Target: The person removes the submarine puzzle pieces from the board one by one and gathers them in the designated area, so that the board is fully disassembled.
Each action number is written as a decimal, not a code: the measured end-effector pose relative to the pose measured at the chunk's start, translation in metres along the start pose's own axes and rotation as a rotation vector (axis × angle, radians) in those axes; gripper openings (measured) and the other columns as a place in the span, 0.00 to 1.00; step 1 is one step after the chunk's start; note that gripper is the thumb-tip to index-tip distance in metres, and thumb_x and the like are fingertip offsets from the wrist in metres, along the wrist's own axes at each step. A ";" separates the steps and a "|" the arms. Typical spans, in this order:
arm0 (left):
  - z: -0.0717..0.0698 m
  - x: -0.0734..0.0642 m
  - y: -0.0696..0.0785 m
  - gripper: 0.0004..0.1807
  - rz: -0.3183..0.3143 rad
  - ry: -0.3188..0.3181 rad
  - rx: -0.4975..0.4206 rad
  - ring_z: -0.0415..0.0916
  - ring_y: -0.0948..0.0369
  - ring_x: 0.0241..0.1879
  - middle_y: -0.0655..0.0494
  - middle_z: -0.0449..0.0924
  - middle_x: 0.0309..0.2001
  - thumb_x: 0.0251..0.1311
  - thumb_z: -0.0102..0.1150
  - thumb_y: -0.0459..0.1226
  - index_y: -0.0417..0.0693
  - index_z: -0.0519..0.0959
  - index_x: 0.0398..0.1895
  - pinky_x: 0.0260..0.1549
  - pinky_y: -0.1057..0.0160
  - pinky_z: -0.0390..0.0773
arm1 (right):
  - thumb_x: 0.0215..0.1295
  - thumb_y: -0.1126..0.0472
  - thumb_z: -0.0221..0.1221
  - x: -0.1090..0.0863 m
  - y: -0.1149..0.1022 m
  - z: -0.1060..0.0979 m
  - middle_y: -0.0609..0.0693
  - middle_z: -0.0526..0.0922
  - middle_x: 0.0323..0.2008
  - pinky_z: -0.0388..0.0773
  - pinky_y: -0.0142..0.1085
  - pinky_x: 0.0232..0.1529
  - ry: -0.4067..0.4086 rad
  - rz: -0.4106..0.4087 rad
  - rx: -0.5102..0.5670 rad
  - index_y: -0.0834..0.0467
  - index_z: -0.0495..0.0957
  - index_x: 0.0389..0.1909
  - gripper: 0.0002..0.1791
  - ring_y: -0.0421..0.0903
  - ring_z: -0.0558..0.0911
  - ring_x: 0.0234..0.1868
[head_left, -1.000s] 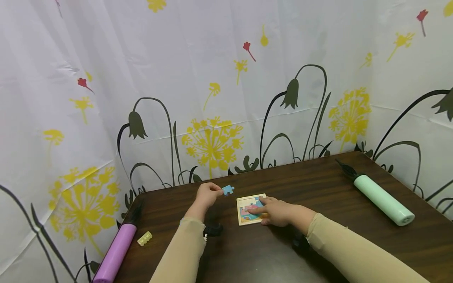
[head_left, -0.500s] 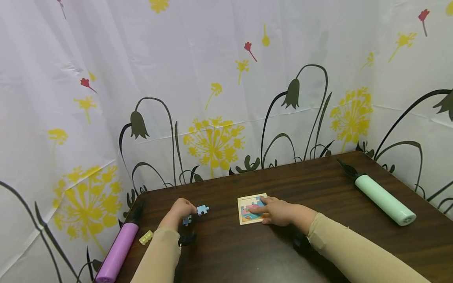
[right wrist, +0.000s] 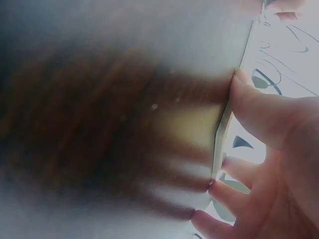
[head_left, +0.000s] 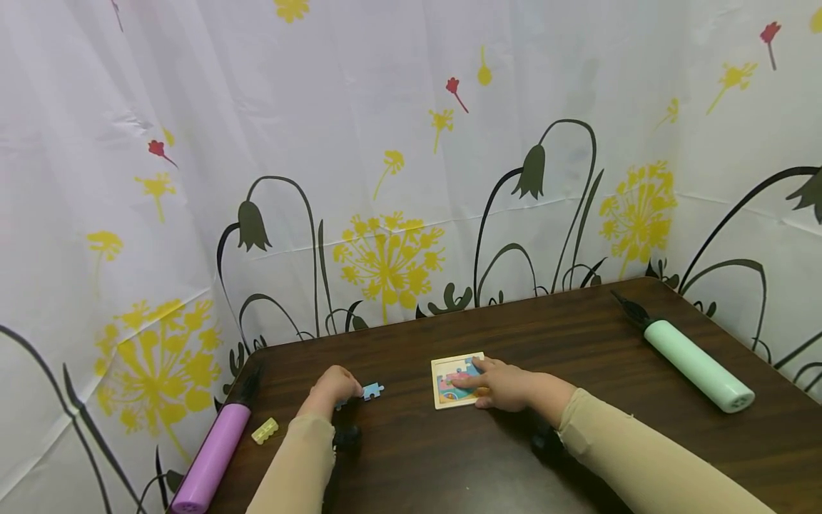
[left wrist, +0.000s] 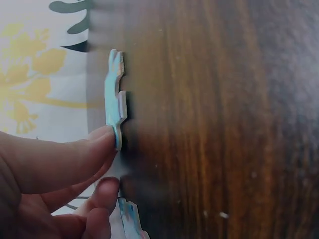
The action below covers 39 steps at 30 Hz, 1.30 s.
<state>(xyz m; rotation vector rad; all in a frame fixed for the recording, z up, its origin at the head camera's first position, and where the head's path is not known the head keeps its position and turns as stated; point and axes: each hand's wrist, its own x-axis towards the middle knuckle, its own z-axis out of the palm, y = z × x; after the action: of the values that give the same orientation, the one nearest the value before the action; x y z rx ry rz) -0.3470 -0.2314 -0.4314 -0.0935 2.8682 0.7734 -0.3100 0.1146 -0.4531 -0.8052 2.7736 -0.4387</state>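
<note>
My left hand (head_left: 334,392) pinches a light blue jigsaw piece (head_left: 372,390) between thumb and fingers at the left of the table. In the left wrist view this piece (left wrist: 113,94) stands edge-on to the camera, the thumb at its near end. A second jigsaw piece (left wrist: 130,219) lies below the fingertips; the head view shows it mostly hidden behind the hand. Fingers spread, my right hand (head_left: 502,385) rests on the right side of a square wooden puzzle board (head_left: 443,367). Pink and blue picture pieces sit inside its frame, and its upper left part is bare wood.
A yellow toy block (head_left: 265,431) lies at the left, beside a purple hand pump (head_left: 212,457) near the table's edge. At the right is a mint-green hand pump (head_left: 698,365). A flowered curtain (head_left: 411,178) hangs behind the dark wooden table (head_left: 552,321).
My left hand has moved left and toward me with the blue jigsaw piece, reaching beside the second piece, then shifted slightly right. My right hand and the board have stayed in place.
</note>
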 end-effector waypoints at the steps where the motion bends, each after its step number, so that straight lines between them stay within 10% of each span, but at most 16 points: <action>1: 0.001 0.000 0.001 0.05 0.005 0.005 0.011 0.73 0.49 0.38 0.53 0.79 0.30 0.54 0.66 0.34 0.44 0.84 0.23 0.55 0.38 0.61 | 0.68 0.52 0.62 0.000 0.000 0.000 0.61 0.55 0.74 0.60 0.57 0.64 -0.001 0.000 -0.001 0.36 0.66 0.71 0.32 0.63 0.55 0.73; 11: 0.005 0.002 0.030 0.07 0.073 0.133 0.082 0.74 0.49 0.39 0.58 0.80 0.30 0.56 0.68 0.35 0.49 0.80 0.23 0.50 0.43 0.62 | 0.66 0.52 0.63 -0.001 0.002 0.000 0.61 0.55 0.74 0.61 0.56 0.64 -0.001 -0.005 0.021 0.36 0.67 0.71 0.32 0.63 0.55 0.73; 24: 0.040 -0.001 0.127 0.03 0.315 0.069 -0.056 0.76 0.56 0.36 0.62 0.83 0.29 0.54 0.71 0.37 0.52 0.85 0.28 0.53 0.44 0.61 | 0.67 0.50 0.62 0.001 0.002 0.003 0.60 0.56 0.74 0.64 0.55 0.63 -0.006 -0.005 0.010 0.34 0.65 0.71 0.33 0.61 0.57 0.72; 39: 0.101 0.005 0.160 0.08 0.274 -0.006 -0.027 0.73 0.57 0.30 0.60 0.77 0.24 0.49 0.72 0.35 0.49 0.80 0.22 0.51 0.47 0.64 | 0.68 0.47 0.60 -0.002 0.004 -0.003 0.58 0.55 0.75 0.61 0.59 0.64 -0.020 -0.030 -0.038 0.40 0.69 0.70 0.30 0.63 0.55 0.73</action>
<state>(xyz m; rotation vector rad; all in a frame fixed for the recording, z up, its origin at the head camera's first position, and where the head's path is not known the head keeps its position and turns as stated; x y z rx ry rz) -0.3537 -0.0421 -0.4395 0.3038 2.9006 0.8564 -0.3105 0.1194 -0.4515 -0.8554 2.7626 -0.3815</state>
